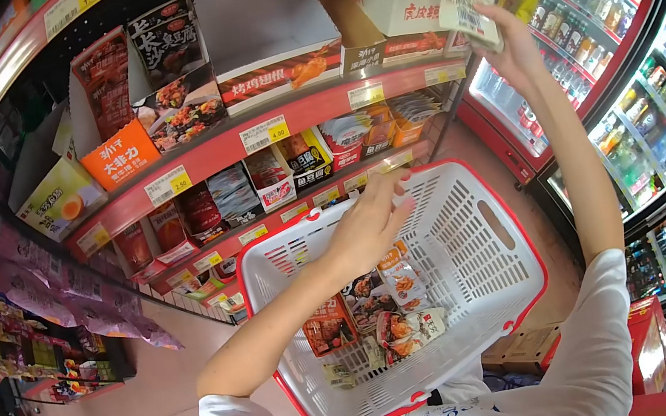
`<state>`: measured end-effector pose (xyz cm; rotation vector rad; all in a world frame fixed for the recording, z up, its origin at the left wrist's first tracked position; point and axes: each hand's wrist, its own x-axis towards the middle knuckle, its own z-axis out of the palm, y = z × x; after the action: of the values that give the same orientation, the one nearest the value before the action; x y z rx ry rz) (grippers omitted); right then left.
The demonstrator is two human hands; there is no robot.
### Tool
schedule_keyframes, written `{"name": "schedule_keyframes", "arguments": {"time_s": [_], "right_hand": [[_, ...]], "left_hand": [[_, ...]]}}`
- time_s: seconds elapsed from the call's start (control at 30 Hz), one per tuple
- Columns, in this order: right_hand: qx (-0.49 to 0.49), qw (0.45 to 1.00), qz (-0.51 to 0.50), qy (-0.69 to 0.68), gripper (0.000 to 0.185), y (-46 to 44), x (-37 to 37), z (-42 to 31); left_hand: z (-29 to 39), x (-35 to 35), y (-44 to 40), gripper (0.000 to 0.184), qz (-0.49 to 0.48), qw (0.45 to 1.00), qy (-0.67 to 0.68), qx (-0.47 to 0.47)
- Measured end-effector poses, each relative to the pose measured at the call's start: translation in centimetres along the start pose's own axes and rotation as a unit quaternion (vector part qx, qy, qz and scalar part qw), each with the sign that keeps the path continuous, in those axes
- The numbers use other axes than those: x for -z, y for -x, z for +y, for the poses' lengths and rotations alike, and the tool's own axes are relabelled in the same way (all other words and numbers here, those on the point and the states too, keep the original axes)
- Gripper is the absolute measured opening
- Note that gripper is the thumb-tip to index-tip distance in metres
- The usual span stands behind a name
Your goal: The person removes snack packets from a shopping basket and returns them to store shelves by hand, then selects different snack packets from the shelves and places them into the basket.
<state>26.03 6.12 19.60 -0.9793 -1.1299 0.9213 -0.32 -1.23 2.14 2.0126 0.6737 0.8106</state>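
Observation:
My right hand is raised at the upper shelf's right end, its fingers closed on a pale snack packet with a barcode label showing. Behind that packet are open white cartons. My left hand reaches over a white shopping basket with a red rim, fingers curled at its far edge; the exact grip is partly hidden. Inside the basket lie several snack packs, among them an orange-red packet, a white and orange packet and a white and red packet.
Red-edged shelves with price tags and boxed snacks stand ahead. Lit drinks coolers line the right. Purple bags hang at left. A red box and a brown carton sit at lower right.

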Motion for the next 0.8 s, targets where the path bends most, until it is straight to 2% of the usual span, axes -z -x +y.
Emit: {"name": "schedule_keyframes", "arguments": {"time_s": [0.03,0.1,0.23,0.27,0.3,0.37,0.4,0.53,0.63,0.67,0.77,0.8], "right_hand": [[0.001,1.0,0.001,-0.001,0.022,-1.4,0.5,-0.4],[-0.047,0.992,-0.11,0.041,0.022,-3.9,1.8,-1.1],[-0.024,0.995,-0.074,0.056,0.019,-6.4,0.8,-2.9],[-0.069,0.994,-0.058,0.058,0.015,-6.6,0.5,-4.0],[-0.069,0.994,-0.058,0.058,0.015,-7.7,0.9,-3.6],[-0.032,0.998,-0.052,0.03,0.029,-10.7,2.3,-2.6],[0.003,0.958,-0.284,0.026,0.03,-8.0,1.4,-3.5],[0.002,0.966,-0.253,0.06,0.028,-9.8,1.1,-2.7],[-0.052,0.955,-0.038,0.289,0.031,-13.3,0.9,-2.5],[-0.043,0.945,-0.028,0.323,0.032,-13.7,1.4,-2.5],[-0.088,0.956,-0.02,0.28,0.03,-15.6,2.7,-2.4],[-0.071,0.979,-0.011,0.192,0.03,-15.3,2.4,-2.0]], "left_hand": [[-0.4,-0.1,0.1,0.041,-0.001,1.0,-0.001,-0.001],[-1.7,-0.4,0.2,0.036,-0.001,0.979,-0.182,-0.093],[-1.8,0.0,0.2,0.033,-0.025,0.979,-0.188,-0.08],[-1.9,0.1,0.1,0.034,-0.027,0.979,-0.186,-0.079],[-1.9,0.1,0.1,0.034,-0.028,0.979,-0.184,-0.079],[-2.0,0.2,0.0,0.034,-0.03,0.979,-0.185,-0.081],[-2.0,0.3,0.0,0.034,-0.031,0.978,-0.187,-0.084],[-2.3,0.7,0.1,0.035,-0.042,0.977,-0.192,-0.086],[-2.0,0.9,0.2,0.035,-0.068,0.977,-0.188,-0.074],[-1.8,1.0,0.2,0.034,-0.082,0.978,-0.185,-0.058],[-2.3,0.6,0.1,0.033,-0.105,0.976,-0.184,-0.048],[-2.6,0.4,0.1,0.033,-0.111,0.975,-0.185,-0.053]]}}
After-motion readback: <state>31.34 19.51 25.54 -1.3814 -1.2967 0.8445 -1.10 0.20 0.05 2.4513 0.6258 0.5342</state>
